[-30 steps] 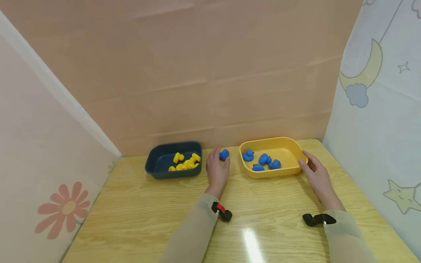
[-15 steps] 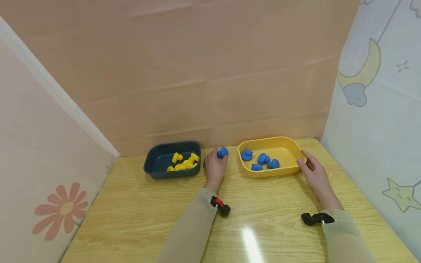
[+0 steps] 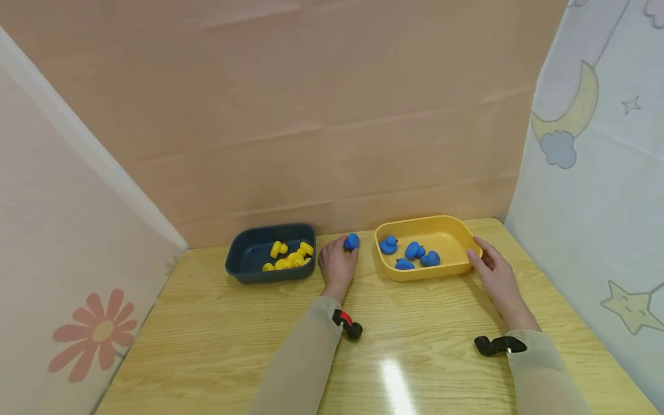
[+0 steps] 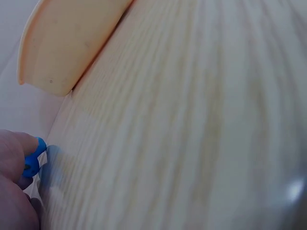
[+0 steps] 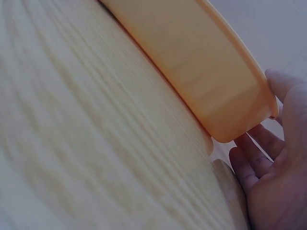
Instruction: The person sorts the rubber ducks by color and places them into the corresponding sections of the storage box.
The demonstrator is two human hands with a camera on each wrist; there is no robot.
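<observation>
Near the table's far edge, the left hand [image 3: 338, 266] is pinching a blue toy duck [image 3: 351, 241]; the right hand [image 3: 493, 272], fingers relaxed, is touching the yellow tray [image 3: 456, 229].

In the left wrist view the left hand [image 4: 14, 187] is cut off by the frame's lower left corner, and only a sliver of the blue duck [image 4: 33, 160] shows past its fingers. The yellow tray [image 5: 201, 62] runs off the top of the right wrist view, its contents hidden. The yellow ducks [image 3: 290, 258] in the dark tray [image 3: 249, 271] overlap, too small to count.
</observation>
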